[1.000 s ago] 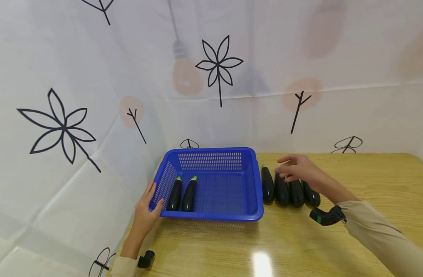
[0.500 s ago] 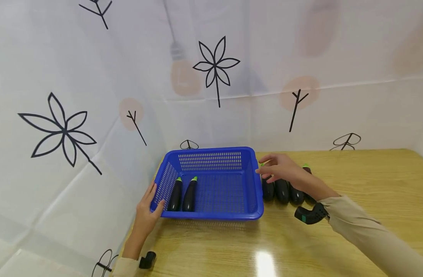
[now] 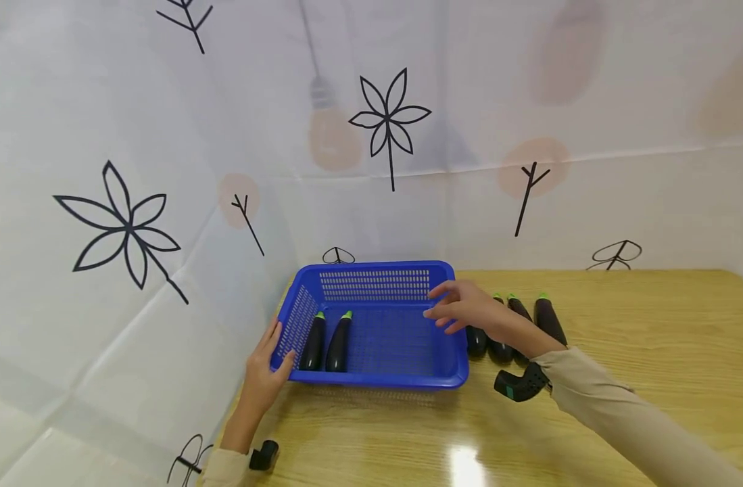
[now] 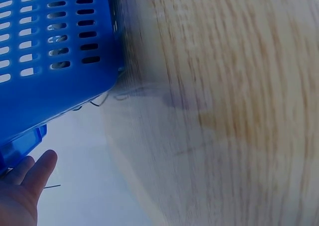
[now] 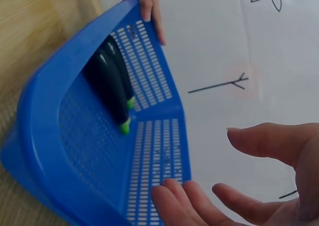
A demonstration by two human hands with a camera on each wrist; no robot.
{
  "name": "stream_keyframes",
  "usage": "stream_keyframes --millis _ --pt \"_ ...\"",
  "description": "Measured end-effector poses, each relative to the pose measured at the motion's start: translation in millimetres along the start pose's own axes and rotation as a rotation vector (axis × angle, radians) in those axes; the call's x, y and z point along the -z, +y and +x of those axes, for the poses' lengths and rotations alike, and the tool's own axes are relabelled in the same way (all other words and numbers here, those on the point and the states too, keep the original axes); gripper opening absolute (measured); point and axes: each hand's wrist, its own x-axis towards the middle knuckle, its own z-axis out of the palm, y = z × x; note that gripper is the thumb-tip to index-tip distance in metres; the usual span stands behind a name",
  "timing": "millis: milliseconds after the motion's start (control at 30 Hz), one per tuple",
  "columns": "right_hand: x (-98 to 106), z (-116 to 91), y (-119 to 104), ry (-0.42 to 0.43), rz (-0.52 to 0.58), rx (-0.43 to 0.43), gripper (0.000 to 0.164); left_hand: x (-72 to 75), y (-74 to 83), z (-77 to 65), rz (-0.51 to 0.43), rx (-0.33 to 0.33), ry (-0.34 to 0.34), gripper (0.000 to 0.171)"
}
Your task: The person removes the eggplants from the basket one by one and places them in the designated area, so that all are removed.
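Room type unclear; wood-grain table [image 3: 371,436] against white plant-print sheeting [image 3: 468,230].

Basket [image 3: 371,381] on table [image 3: 359,439], toward the table's left end. Cloth [image 3: 255,101] behind and to the left of both. In basket: two eggplants, left [image 3: 312,341] and right [image 3: 338,343], side by side near the left wall, stalk ends to the rear. Outside, right of basket: four eggplants [image 3: 550,321] in a row on the table; leftmost just beside the basket wall, its upper part hidden behind the right hand [image 3: 465,308]. Left hand [image 3: 266,368] at the basket's front left corner, touching the rim. Right hand over the basket's right side, forearm across the row.
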Motion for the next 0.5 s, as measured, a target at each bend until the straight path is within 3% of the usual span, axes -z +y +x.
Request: stream_keyframes --millis 500 --pt "-32.6 19.8 -2.8 -0.091 0.073 -0.027 0.053 0.3 0.8 0.3 -0.012 0.007 -0.005 0.064"
